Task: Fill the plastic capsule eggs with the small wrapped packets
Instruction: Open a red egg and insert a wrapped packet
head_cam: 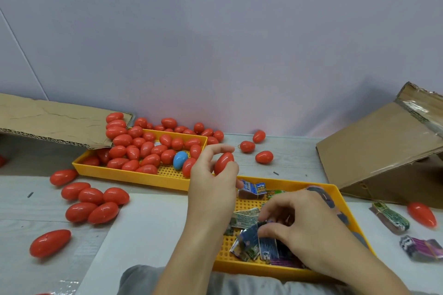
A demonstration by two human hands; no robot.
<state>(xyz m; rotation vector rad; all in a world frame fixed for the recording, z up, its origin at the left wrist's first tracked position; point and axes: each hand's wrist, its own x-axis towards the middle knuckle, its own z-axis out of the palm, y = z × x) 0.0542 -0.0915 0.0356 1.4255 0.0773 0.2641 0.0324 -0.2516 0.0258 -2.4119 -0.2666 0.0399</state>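
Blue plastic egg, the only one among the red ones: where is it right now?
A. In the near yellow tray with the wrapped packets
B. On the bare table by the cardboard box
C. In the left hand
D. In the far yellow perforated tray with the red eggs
D: the blue plastic egg lies in the far yellow perforated tray among red plastic eggs, while the left hand holds a red plastic egg.

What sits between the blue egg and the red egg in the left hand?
In the head view, one red egg at the tray's near corner lies between the blue egg and the held egg, partly behind the left hand.
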